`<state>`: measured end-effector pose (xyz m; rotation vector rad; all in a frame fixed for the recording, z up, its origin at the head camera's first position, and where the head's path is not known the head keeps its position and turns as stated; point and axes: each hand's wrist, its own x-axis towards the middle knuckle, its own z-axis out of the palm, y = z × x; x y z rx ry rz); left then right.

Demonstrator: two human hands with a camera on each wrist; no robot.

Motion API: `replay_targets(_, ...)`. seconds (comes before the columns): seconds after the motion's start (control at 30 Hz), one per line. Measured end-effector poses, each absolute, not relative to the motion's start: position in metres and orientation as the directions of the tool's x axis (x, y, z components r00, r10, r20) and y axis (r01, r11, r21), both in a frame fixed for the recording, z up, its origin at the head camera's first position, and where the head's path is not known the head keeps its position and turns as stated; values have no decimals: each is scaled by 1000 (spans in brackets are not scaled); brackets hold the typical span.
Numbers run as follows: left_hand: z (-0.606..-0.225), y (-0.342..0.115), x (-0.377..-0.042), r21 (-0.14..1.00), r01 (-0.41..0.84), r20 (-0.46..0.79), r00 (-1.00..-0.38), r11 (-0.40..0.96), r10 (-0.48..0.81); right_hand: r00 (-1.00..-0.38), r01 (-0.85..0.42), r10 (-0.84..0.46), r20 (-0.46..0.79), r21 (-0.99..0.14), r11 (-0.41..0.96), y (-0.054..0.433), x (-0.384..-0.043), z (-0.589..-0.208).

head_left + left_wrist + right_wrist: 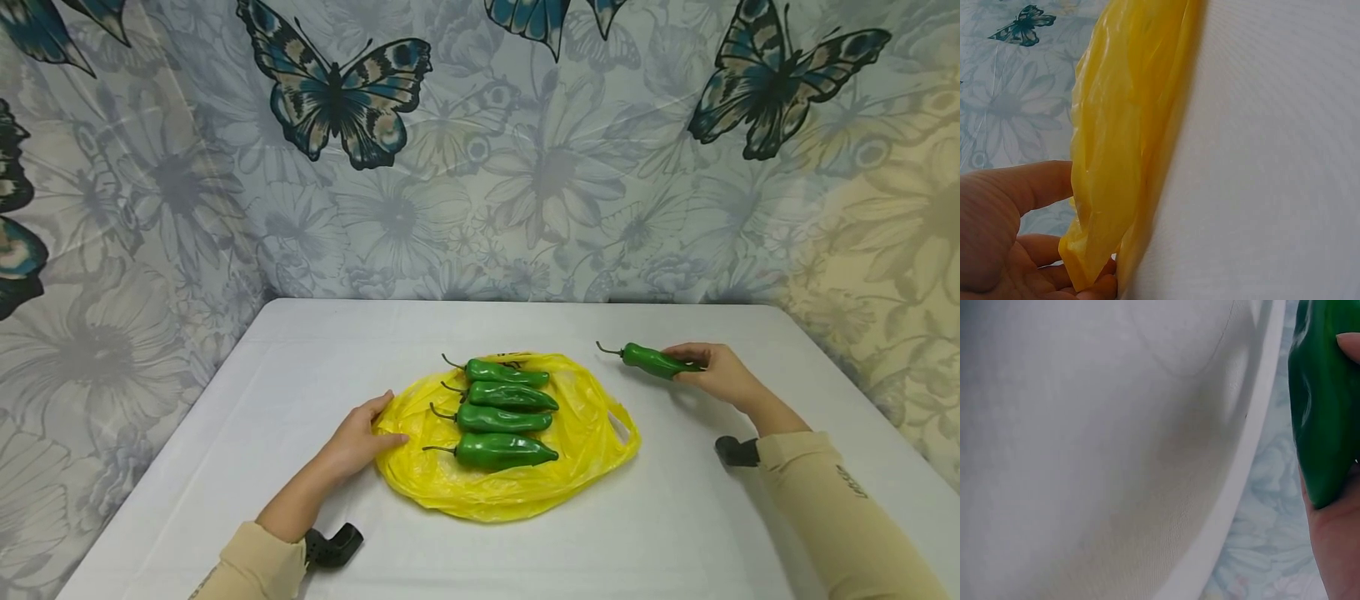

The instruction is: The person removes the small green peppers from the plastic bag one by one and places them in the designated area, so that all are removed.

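Observation:
Several green peppers [507,451] lie side by side in a column on a flattened yellow plastic bag [495,500], stems toward the left. My left hand [365,437] holds the bag's left edge, its thumb over the plastic. In the left wrist view, fingers of the left hand [1004,231] curl around the crumpled edge of the bag [1116,137]. To the right of the bag, my right hand [716,373] grips another green pepper [651,360] by its tip end, stem pointing left. The right wrist view shows this pepper [1322,412] against the palm, partly cut off by the frame.
A white-covered table [562,558] bears the bag. Behind it hangs a cloth backdrop [525,208] with butterflies and flowers. Black devices [333,546] are worn at both wrists, near the beige sleeves [840,500].

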<state>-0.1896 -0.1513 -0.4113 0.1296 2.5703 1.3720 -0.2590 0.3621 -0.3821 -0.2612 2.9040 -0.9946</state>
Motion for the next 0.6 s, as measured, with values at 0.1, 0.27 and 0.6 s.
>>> replay_targets(0.1, -412, -152, -191, 827, -24, -153, -971, 561, 185, -983, -136, -183, -14, -613, 778, 362, -259, -381)
replay_targets(0.27, -413, -152, -191, 821, -26, -157, -971, 571, 181, -980, -126, -194, -44, -617, 777, 362, -260, -380)
replay_targets(0.6, -413, -152, -191, 823, -38, -158, -974, 566, 164, -973, -145, -222, -64, -580, 801, 367, -266, -385)
